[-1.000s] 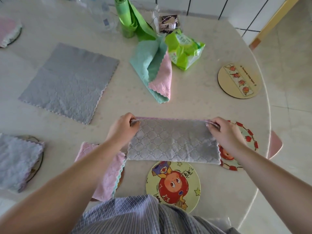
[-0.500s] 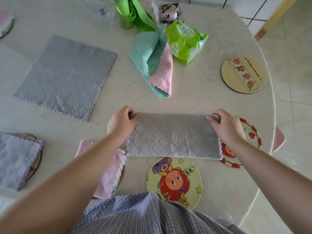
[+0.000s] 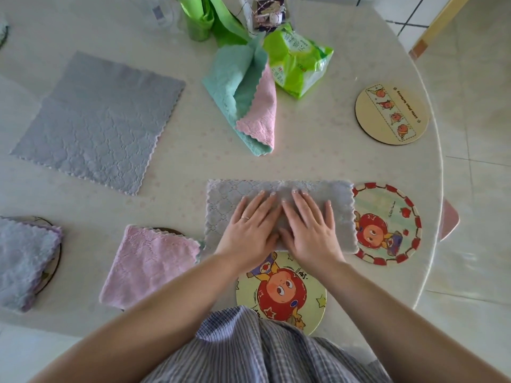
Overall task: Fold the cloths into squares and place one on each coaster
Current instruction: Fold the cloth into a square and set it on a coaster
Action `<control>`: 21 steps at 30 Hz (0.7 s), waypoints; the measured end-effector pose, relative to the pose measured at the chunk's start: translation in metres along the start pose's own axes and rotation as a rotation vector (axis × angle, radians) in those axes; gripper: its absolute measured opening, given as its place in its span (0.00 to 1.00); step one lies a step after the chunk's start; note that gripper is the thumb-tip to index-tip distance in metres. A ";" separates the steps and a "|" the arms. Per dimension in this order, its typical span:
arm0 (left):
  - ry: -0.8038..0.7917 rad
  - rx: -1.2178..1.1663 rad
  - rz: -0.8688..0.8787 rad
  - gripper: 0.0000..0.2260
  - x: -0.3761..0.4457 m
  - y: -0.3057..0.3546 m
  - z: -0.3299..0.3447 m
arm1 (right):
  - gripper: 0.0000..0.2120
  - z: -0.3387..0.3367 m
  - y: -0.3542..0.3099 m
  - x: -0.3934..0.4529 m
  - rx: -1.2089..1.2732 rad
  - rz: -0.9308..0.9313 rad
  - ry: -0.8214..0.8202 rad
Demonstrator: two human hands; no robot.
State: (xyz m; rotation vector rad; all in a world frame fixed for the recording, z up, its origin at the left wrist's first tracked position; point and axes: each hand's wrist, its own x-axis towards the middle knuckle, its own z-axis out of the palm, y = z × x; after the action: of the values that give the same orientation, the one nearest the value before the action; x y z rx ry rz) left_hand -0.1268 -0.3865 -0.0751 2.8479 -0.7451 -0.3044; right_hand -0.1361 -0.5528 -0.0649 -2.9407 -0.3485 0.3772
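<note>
Grey cloth [image 3: 279,214], folded in half, pressed flat under left hand [image 3: 250,230] and right hand [image 3: 309,230], fingers straight, side by side, likely to set the crease.

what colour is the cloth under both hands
Grey cloth, with a diamond quilted pattern; head view.

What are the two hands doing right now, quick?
Left hand: open, fingers straight, pressing flat on the folded grey cloth.
Right hand: open, fingers straight, pressing flat on the same cloth, holding nothing.
</note>
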 end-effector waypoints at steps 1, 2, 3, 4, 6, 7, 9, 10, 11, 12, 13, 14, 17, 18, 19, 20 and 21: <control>-0.036 0.046 0.014 0.28 0.000 -0.007 -0.001 | 0.29 0.003 0.007 -0.003 -0.050 0.013 -0.004; -0.067 0.087 0.026 0.30 0.001 -0.014 -0.003 | 0.31 0.005 0.015 -0.006 -0.097 0.013 -0.002; -0.099 0.114 0.028 0.32 0.001 -0.021 -0.006 | 0.31 0.005 0.023 -0.009 -0.131 0.012 -0.004; -0.124 0.134 0.019 0.32 0.002 -0.028 -0.008 | 0.32 0.004 0.031 -0.012 -0.154 0.018 -0.008; -0.136 0.164 -0.016 0.33 0.004 -0.040 -0.012 | 0.33 0.001 0.043 -0.016 -0.174 0.061 -0.026; -0.130 0.165 -0.036 0.34 0.005 -0.045 -0.014 | 0.34 0.000 0.048 -0.018 -0.179 0.087 -0.036; -0.121 0.148 -0.082 0.35 0.008 -0.055 -0.019 | 0.34 -0.002 0.058 -0.022 -0.182 0.126 -0.055; -0.133 0.146 -0.112 0.35 0.009 -0.059 -0.021 | 0.34 -0.003 0.062 -0.023 -0.181 0.137 -0.058; -0.153 0.148 -0.151 0.36 0.010 -0.064 -0.023 | 0.35 -0.004 0.065 -0.025 -0.174 0.144 -0.056; -0.180 0.147 -0.200 0.36 0.010 -0.069 -0.025 | 0.35 -0.005 0.068 -0.026 -0.160 0.149 -0.049; -0.200 0.131 -0.259 0.36 0.012 -0.073 -0.028 | 0.35 -0.007 0.069 -0.026 -0.135 0.154 -0.035; -0.205 0.106 -0.311 0.36 0.012 -0.074 -0.031 | 0.35 -0.009 0.070 -0.025 -0.103 0.157 -0.015; -0.028 -0.031 -0.239 0.28 0.008 -0.056 -0.036 | 0.34 -0.018 0.067 -0.015 -0.029 0.132 0.042; 0.042 -0.116 -0.136 0.23 0.004 -0.043 -0.036 | 0.33 -0.021 0.064 -0.008 -0.016 0.112 0.048; 0.065 -0.212 -0.030 0.17 0.000 -0.026 -0.035 | 0.32 -0.025 0.059 0.001 -0.005 0.089 0.051; 0.035 -0.288 0.061 0.13 -0.006 -0.010 -0.032 | 0.30 -0.028 0.054 0.010 0.008 0.062 0.056; -0.010 -0.330 0.131 0.10 -0.011 0.005 -0.029 | 0.28 -0.031 0.048 0.020 0.025 0.034 0.064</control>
State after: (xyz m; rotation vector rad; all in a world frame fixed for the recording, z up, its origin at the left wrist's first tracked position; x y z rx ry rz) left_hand -0.1313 -0.3815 -0.0440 2.4790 -0.7968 -0.3829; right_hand -0.0988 -0.5974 -0.0487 -2.9294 -0.2837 0.2885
